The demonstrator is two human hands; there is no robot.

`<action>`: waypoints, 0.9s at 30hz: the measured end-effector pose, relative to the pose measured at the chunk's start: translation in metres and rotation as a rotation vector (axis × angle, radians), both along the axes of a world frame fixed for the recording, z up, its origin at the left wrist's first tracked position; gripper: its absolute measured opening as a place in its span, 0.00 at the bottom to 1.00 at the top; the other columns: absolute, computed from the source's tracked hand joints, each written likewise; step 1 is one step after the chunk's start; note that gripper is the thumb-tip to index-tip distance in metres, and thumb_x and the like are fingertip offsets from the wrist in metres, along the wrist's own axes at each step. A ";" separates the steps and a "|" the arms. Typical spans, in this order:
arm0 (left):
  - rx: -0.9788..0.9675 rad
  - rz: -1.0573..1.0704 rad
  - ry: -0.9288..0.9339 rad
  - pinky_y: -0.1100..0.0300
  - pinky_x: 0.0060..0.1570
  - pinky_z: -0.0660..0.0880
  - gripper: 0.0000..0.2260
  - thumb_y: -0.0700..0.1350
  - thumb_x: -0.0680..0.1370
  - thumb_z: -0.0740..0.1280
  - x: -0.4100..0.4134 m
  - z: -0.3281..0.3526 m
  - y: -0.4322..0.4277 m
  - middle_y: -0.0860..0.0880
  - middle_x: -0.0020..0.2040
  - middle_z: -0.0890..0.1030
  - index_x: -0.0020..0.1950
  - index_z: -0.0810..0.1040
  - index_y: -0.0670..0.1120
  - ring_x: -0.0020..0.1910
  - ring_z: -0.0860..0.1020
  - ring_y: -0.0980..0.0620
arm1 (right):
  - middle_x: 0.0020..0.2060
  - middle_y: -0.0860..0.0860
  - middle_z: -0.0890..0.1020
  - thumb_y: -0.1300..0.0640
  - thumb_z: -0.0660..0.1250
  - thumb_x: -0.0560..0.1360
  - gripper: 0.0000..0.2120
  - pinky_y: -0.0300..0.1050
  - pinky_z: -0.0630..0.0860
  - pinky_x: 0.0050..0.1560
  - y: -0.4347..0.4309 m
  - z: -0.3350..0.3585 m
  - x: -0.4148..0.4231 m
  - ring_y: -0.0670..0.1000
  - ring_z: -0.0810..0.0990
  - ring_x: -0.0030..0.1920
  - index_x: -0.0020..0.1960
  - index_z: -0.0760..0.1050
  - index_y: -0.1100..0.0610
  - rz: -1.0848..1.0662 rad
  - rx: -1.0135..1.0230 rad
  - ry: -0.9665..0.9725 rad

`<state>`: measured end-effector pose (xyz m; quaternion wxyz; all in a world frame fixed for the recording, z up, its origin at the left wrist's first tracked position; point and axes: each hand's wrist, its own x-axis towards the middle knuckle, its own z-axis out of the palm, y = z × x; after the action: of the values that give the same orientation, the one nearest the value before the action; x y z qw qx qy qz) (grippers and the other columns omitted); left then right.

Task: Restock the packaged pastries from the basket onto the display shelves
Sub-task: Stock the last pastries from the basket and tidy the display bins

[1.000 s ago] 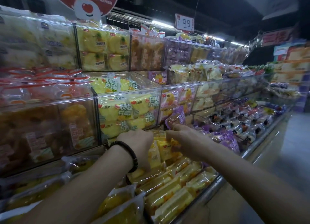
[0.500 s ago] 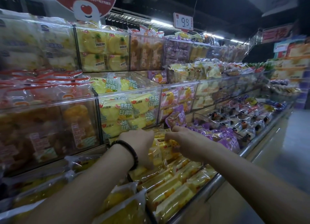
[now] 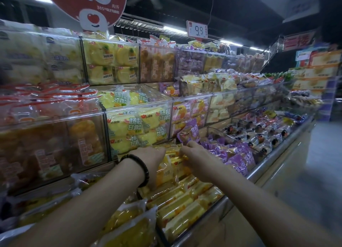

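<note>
On the bottom shelf (image 3: 264, 163), among the upright yellow pastry packs (image 3: 172, 172), we note both hands close together, backs toward us. Our left hand (image 3: 149, 159), dark bracelet (image 3: 137, 170) at the wrist, bends over the pack tops with its fingers hidden behind it, so we cannot tell its grip. Our right hand (image 3: 198, 158) is curled narrow, fingertips (image 3: 183, 151) pinching one yellow pack's top edge, with purple packs (image 3: 238, 158) just to its right.
</note>
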<state>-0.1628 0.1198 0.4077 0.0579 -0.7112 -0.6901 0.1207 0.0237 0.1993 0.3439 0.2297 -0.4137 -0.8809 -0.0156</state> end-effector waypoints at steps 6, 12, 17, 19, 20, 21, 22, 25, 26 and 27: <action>-0.027 0.035 0.109 0.51 0.50 0.78 0.30 0.42 0.78 0.74 0.017 0.004 -0.006 0.43 0.65 0.77 0.77 0.65 0.47 0.60 0.78 0.43 | 0.65 0.47 0.71 0.56 0.71 0.80 0.20 0.49 0.80 0.62 -0.009 -0.001 0.001 0.50 0.77 0.59 0.70 0.72 0.46 -0.006 -0.055 0.043; -0.204 0.129 0.165 0.51 0.63 0.78 0.39 0.62 0.76 0.74 0.038 0.031 -0.014 0.46 0.74 0.73 0.80 0.65 0.46 0.69 0.76 0.44 | 0.71 0.47 0.74 0.52 0.68 0.82 0.20 0.53 0.71 0.74 -0.029 0.028 0.040 0.49 0.72 0.70 0.73 0.73 0.47 -0.030 -0.101 0.131; -0.036 0.008 0.162 0.54 0.56 0.78 0.32 0.65 0.79 0.67 0.067 0.047 -0.008 0.46 0.67 0.78 0.76 0.72 0.45 0.62 0.78 0.46 | 0.56 0.47 0.83 0.56 0.69 0.82 0.09 0.48 0.80 0.60 -0.029 0.052 0.107 0.48 0.81 0.57 0.62 0.81 0.52 -0.153 -0.122 0.193; 0.091 -0.096 -0.010 0.54 0.54 0.80 0.26 0.64 0.80 0.67 0.087 0.035 0.004 0.47 0.61 0.81 0.70 0.77 0.46 0.56 0.80 0.48 | 0.52 0.46 0.83 0.56 0.70 0.81 0.07 0.43 0.77 0.53 -0.029 0.054 0.132 0.48 0.82 0.54 0.59 0.82 0.51 -0.205 -0.123 0.217; 0.136 -0.128 -0.106 0.52 0.53 0.82 0.23 0.63 0.80 0.68 0.099 0.026 0.009 0.48 0.58 0.81 0.66 0.79 0.47 0.53 0.80 0.48 | 0.50 0.46 0.83 0.56 0.70 0.81 0.07 0.42 0.75 0.50 -0.027 0.053 0.143 0.48 0.82 0.52 0.58 0.83 0.51 -0.230 -0.109 0.207; 0.170 -0.147 -0.185 0.51 0.52 0.82 0.21 0.62 0.80 0.68 0.112 0.017 0.013 0.47 0.57 0.81 0.63 0.80 0.47 0.52 0.80 0.47 | 0.49 0.45 0.83 0.56 0.70 0.81 0.06 0.42 0.74 0.48 -0.026 0.052 0.153 0.48 0.82 0.51 0.57 0.83 0.51 -0.250 -0.107 0.193; 0.201 -0.166 -0.234 0.49 0.53 0.82 0.20 0.62 0.80 0.68 0.125 0.007 0.017 0.47 0.57 0.80 0.62 0.80 0.48 0.52 0.80 0.47 | 0.47 0.44 0.82 0.57 0.70 0.81 0.06 0.40 0.73 0.46 -0.025 0.049 0.162 0.47 0.81 0.50 0.57 0.83 0.51 -0.263 -0.109 0.183; 0.235 -0.208 -0.271 0.45 0.59 0.78 0.22 0.64 0.80 0.65 0.156 -0.020 0.035 0.46 0.63 0.77 0.66 0.77 0.50 0.60 0.77 0.43 | 0.46 0.42 0.81 0.55 0.70 0.81 0.06 0.40 0.77 0.49 -0.019 0.040 0.183 0.45 0.80 0.49 0.57 0.82 0.51 -0.283 -0.107 0.148; 0.233 -0.211 -0.266 0.44 0.61 0.77 0.24 0.66 0.80 0.64 0.164 -0.027 0.043 0.45 0.64 0.76 0.67 0.76 0.51 0.62 0.76 0.42 | 0.47 0.43 0.82 0.55 0.70 0.81 0.07 0.44 0.79 0.52 -0.015 0.037 0.189 0.44 0.80 0.49 0.58 0.83 0.51 -0.295 -0.109 0.135; 0.229 -0.206 -0.257 0.43 0.62 0.76 0.26 0.68 0.79 0.63 0.169 -0.031 0.050 0.45 0.65 0.75 0.68 0.75 0.50 0.64 0.75 0.42 | 0.48 0.44 0.82 0.54 0.69 0.81 0.07 0.46 0.80 0.54 -0.012 0.035 0.193 0.44 0.80 0.49 0.59 0.82 0.50 -0.301 -0.124 0.130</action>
<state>0.0058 0.1698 0.3763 0.0620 -0.7763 -0.6247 -0.0570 0.2163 0.1870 0.3790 0.2555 -0.5543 -0.7915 0.0313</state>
